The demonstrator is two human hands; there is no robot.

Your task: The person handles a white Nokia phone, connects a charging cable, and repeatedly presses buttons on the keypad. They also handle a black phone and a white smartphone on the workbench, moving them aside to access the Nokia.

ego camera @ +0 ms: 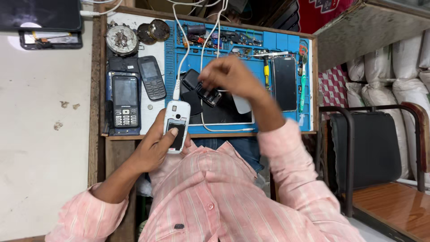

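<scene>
Pink striped shirt (210,197) fills the foreground. Just above it, left hand (154,145) wraps a white phone (176,125) w/ its back cover off, thumb pressed on the dark battery bay; grip clamped round the body, held at the table (117,152) edge, not resting on it. Right hand (230,74) hovers over the blue mat (215,45), fingers pinched on a small black part (209,95), poss. a battery or clip. White cable (179,58) runs down to the phone's top. Risk: cable drag could twist the phone out of the one-handed hold; pinch on the black part looks light, could drop it among the loose bits. Two dark keypad phones (134,89) lie left.
</scene>
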